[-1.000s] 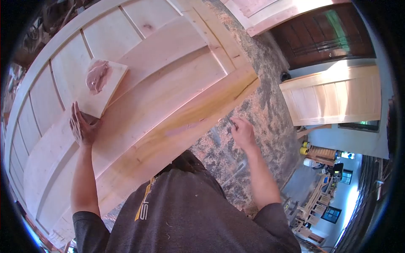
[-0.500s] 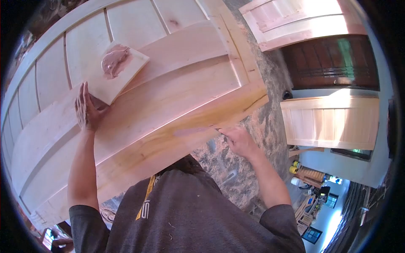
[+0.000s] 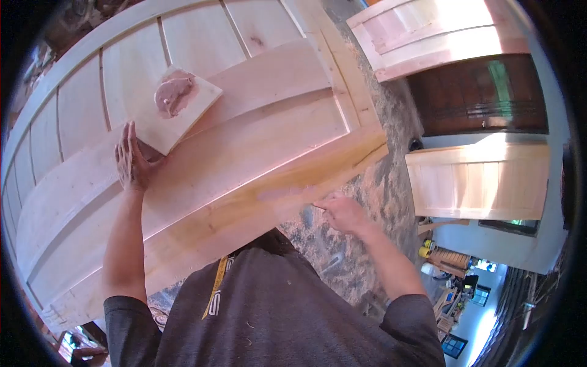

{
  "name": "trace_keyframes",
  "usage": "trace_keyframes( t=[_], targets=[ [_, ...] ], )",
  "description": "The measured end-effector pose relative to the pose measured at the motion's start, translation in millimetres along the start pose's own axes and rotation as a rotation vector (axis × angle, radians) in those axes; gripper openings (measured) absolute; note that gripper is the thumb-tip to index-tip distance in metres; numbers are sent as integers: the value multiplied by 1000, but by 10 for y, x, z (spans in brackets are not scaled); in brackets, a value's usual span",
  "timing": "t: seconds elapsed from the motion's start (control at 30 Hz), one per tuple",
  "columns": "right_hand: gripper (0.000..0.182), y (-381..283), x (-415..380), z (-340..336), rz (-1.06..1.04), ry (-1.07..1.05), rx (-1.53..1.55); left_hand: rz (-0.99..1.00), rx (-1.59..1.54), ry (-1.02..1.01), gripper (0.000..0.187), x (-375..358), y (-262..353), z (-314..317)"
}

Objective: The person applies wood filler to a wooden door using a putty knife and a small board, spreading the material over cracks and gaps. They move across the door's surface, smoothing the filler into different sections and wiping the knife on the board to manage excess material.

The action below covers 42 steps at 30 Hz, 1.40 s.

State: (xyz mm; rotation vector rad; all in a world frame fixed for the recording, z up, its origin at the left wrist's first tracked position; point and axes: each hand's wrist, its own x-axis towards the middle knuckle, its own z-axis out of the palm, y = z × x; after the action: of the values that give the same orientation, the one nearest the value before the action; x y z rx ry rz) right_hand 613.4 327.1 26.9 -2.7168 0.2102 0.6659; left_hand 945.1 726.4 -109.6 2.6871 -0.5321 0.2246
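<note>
A large pale wooden door (image 3: 244, 134) with grooved panels lies before me. On it rests a small square board (image 3: 183, 125) bearing a lump of pinkish putty (image 3: 174, 96). My left hand (image 3: 132, 162) lies against the board's near-left corner, fingers stretched out and thumb apart. Along the door's near rail runs a yellowish strip with a pinkish putty patch (image 3: 284, 192). Just off that rail's edge, my right hand (image 3: 343, 213) is closed, index finger forward, on a thin putty knife (image 3: 319, 205). Most of the knife is hidden by the fingers.
The floor (image 3: 391, 183) is strewn with dust and shavings. To the right are another pale door (image 3: 428, 37), a dark brown door (image 3: 477, 95) and a pale panelled piece (image 3: 477, 180). Shelving with yellow containers (image 3: 427, 248) stands at lower right.
My right hand has drawn back from the putty patch, down toward the rail's edge with the putty knife. My left hand and the board keep their place on the door; the view shifts slightly.
</note>
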Motion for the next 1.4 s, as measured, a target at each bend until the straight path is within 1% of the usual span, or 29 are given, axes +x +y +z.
trace_keyframes(
  t=[0.03,0.13,0.23,0.3,0.37,0.47,0.57,0.67,0.77,0.87,0.93,0.97,1.03,1.07,1.13,1.2,1.27,1.33,1.37,1.4],
  targets=[
    [42,3,51,-105,31,-38,24,-30,-10,-14,128,2,4,-31],
    [43,-15,413,-152,71,180,244,-67,-13,-101,133,-31,-138,36],
    [44,-589,1080,-473,-105,204,103,-96,-66,-112,136,4,3,-153],
    [43,-951,1577,-681,-194,233,-40,-84,-104,-96,136,12,7,-132],
    [42,-1316,2053,-900,-271,301,-101,-93,-115,-114,135,12,-6,-149],
    [44,-1669,2690,-1127,-264,207,-123,-101,-119,-108,132,22,-18,-152],
    [43,-1834,3215,-1199,-313,207,-161,-96,-131,-93,129,26,-13,-206],
    [44,-2016,3479,-1271,-230,74,-235,-74,-143,-61,128,34,-36,-200],
    [43,-2137,3556,-1280,-232,-27,-265,-72,-133,-58,128,23,-48,-232],
    [43,-1754,3857,-925,-630,18,-47,-85,-128,-64,127,21,-31,-200],
    [43,-1891,3694,-964,-658,-89,-54,-96,-174,-73,127,17,-50,-128],
    [42,-1961,3521,-1010,-661,-141,-45,-63,-138,-15,126,12,-36,-97],
    [42,-2069,2935,-1214,-435,-111,-136,-37,-129,0,127,18,-35,-75],
    [43,-2064,2617,-1209,-325,-104,-180,-30,-123,9,128,9,-36,-74],
    [44,-1309,2128,-748,-566,203,-10,-10,-79,5,129,21,-33,-78],
    [47,-948,1360,-566,-339,118,-38,-8,-71,3,129,17,-35,-48],
    [44,-555,728,-281,-341,247,52,-11,-61,16,129,13,43,-72],
    [42,-238,230,-60,-212,273,-48,21,-70,58,128,12,12,-14],
    [41,-124,77,33,-148,283,-97,26,-49,40,125,11,14,-34],
    [40,-40,9,107,-156,320,-135,19,-37,42,124,14,27,-34]
  ],
)
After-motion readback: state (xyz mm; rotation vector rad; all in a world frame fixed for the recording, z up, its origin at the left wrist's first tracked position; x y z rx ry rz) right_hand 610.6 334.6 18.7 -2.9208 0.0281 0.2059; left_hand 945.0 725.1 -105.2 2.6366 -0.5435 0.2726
